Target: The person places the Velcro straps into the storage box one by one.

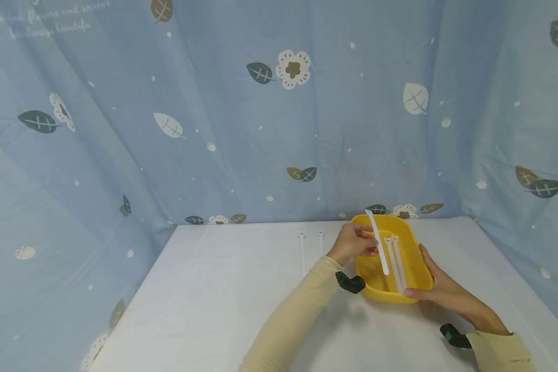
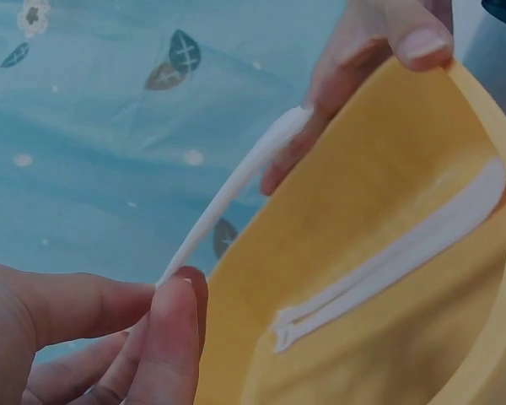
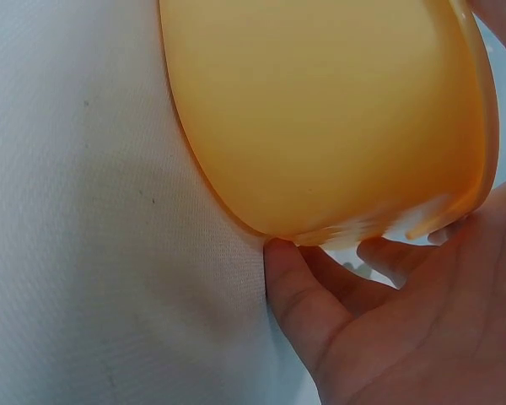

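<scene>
My left hand pinches a white slim cable strap between thumb and fingertips, over a yellow plastic basin. In the left wrist view, the held strap bends up and away from the fingertips. Two more white straps with slotted heads lie side by side inside the basin. At the basin's right side, my right hand grips the wall, thumb over the rim and fingers along the outside. From the right wrist view, its fingers press against the outer wall near the table.
Two white straps, one to the left and another nearer the basin, lie on the white table. My left forearm partly covers the nearer one. Behind the table hangs a blue curtain with leaf and flower prints.
</scene>
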Demonstrator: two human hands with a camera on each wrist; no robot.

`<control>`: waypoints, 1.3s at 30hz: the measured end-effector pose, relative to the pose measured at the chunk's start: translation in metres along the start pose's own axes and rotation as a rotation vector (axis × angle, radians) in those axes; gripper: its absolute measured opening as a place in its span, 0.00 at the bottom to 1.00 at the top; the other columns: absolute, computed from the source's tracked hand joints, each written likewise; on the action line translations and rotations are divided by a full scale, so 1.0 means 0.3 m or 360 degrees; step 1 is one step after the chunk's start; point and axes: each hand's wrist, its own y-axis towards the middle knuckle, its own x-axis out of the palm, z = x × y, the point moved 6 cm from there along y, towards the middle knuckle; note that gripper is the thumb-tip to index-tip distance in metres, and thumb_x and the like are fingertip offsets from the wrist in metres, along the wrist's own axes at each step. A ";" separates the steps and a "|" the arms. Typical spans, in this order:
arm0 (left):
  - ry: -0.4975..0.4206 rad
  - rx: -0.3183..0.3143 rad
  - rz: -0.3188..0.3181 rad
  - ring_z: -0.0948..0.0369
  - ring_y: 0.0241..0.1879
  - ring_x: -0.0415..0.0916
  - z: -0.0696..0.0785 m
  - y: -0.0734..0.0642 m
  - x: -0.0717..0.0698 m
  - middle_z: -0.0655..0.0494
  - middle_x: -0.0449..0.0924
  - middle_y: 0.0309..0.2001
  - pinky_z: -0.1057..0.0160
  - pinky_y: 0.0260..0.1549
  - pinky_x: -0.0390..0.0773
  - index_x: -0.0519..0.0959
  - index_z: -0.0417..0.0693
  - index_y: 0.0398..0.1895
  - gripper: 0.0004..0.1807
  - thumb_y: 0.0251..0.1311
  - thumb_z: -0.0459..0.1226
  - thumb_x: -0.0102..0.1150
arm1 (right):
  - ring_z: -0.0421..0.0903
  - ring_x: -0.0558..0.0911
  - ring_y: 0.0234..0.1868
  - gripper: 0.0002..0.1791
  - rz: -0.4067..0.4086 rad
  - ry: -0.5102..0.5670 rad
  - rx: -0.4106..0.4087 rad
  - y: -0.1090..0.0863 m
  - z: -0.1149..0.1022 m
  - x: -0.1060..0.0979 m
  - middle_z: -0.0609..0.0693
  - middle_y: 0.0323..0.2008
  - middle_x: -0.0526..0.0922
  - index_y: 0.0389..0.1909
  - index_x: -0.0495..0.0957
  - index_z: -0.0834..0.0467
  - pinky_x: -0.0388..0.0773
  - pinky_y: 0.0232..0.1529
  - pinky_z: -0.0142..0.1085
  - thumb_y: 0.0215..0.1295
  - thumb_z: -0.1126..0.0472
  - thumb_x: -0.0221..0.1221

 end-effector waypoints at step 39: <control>0.0389 -0.0240 0.0100 0.38 0.38 0.89 -0.037 0.020 0.104 0.37 0.88 0.30 0.48 0.43 0.89 0.78 0.31 0.59 0.24 0.57 0.20 0.65 | 0.75 0.52 0.75 0.72 0.0003 -0.0010 -0.0043 -0.008 -0.019 0.007 0.73 0.81 0.31 0.80 0.15 0.54 0.52 0.65 0.82 0.62 0.50 0.69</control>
